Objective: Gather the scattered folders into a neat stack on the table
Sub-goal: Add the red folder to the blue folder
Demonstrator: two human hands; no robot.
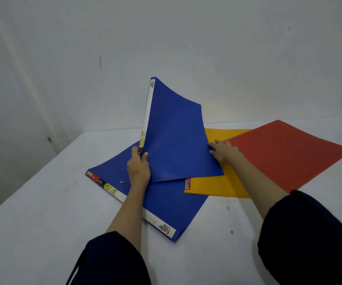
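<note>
Four folders lie near the middle of the white table (pixel 42 202), not yet a stack. The left hand (pixel 138 169) grips the near end of the spine of a raised blue folder (pixel 174 138), fingers wrapped closed around the labelled white strip, so the folder stands tilted with its long axis running up and away toward the far wall and its cover bowing to the right. The right hand (pixel 224 151) rests at that folder's right edge, fingers spread flat and holding nothing that I can tell; whether they press the blue cover or the yellow folder (pixel 213 185) under it is unclear. A second blue folder (pixel 166 204) lies flat beneath and nearer, its spine slanting from far left to near right, label strip along the left edge. The yellow folder sits to its right, partly under the raised cover, and a red folder (pixel 285 153) lies over the yellow one's far right portion, angled well out of line with the rest. The raised folder's lower edge touches the flat blue one, so the left hand, already at the spine, seems best placed to lay it down square; the spines currently point different ways, and that turn is what the next move depends on.
</note>
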